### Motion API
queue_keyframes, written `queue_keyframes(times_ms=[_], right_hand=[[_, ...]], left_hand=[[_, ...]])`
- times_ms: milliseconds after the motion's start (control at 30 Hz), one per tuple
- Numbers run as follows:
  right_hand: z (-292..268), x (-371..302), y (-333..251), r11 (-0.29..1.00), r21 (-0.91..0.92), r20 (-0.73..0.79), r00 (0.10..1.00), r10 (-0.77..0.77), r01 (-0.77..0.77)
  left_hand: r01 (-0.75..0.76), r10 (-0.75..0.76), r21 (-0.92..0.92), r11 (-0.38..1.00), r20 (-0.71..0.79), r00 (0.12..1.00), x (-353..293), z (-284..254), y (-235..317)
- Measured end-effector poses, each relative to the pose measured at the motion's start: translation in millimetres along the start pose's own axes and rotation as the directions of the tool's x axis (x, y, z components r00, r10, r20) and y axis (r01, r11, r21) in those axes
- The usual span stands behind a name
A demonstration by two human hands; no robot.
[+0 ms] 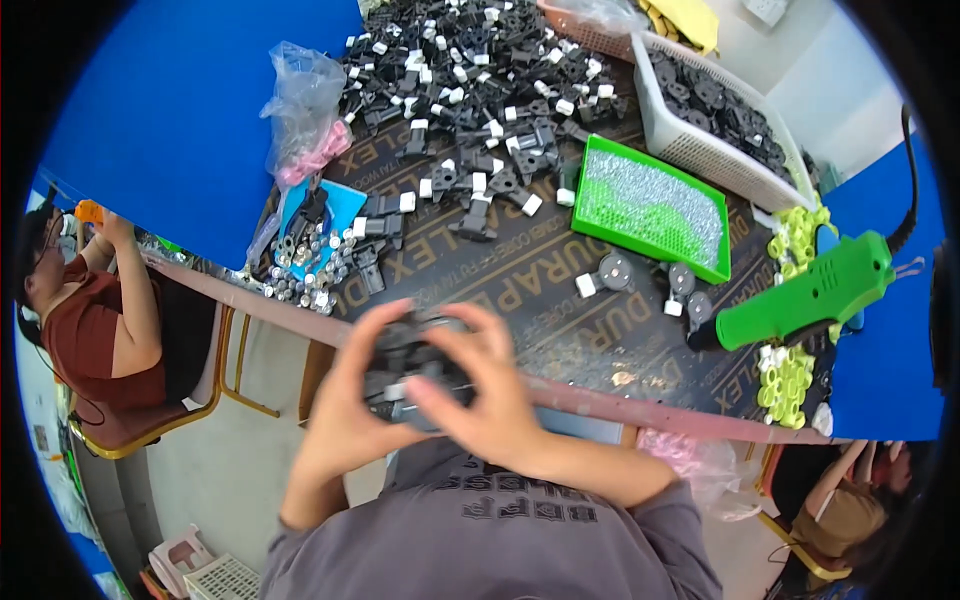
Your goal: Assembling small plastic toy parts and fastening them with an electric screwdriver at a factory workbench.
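Both of my hands are closed around a bunch of black plastic parts (408,352) with a small white piece among them, just off the table's near edge. My left hand (345,405) cups the bunch from the left. From the other side my right hand (485,385) grips it, thumb across the front; the fingers hide much of the parts and are slightly blurred. Beyond them on the dark board lie loose black parts with white ends (474,218). Small silvery metal pieces (318,268) are heaped by a blue tray (345,208) to the left.
A green tray (590,228) of small metal bits stands right of centre. Behind it is a white basket (650,125) of black parts. A green power screwdriver (800,300) with a cord lies at right, near yellow-green rings (785,385). A big pile of black parts (470,70) fills the back.
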State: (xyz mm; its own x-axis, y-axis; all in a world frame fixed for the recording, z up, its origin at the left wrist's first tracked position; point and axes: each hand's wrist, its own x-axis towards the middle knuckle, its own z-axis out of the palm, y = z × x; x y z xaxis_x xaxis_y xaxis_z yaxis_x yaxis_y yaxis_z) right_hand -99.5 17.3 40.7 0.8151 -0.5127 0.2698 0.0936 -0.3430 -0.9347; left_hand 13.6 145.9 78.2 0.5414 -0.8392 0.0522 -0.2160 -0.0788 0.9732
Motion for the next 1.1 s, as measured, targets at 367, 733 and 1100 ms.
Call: queue_keyframes(times_ms=[367, 733, 1100], right_hand=[[194.2, -5.3, 52.9, 0.886, 0.040, 0.631, 0.699, 0.337, -0.463], [-133.9, -0.2, 46.2, 0.588, -0.773, -0.476, 0.832, -0.285, -0.240], [-186.4, 6.7, 96.4, 0.405, -0.763, -0.564, 0.825, -0.038, -0.503]], left_hand=[[0.676, -0.770, -0.376, 0.634, -0.224, 0.598, -153.0, -173.2, -251.8], [0.030, -0.157, 0.189, 0.982, 0.708, 0.689, 22.1, -30.6, -32.0], [-0.499, 0.228, 0.623, 0.602, 0.465, 0.855, 158.8, 156.3, -35.9]])
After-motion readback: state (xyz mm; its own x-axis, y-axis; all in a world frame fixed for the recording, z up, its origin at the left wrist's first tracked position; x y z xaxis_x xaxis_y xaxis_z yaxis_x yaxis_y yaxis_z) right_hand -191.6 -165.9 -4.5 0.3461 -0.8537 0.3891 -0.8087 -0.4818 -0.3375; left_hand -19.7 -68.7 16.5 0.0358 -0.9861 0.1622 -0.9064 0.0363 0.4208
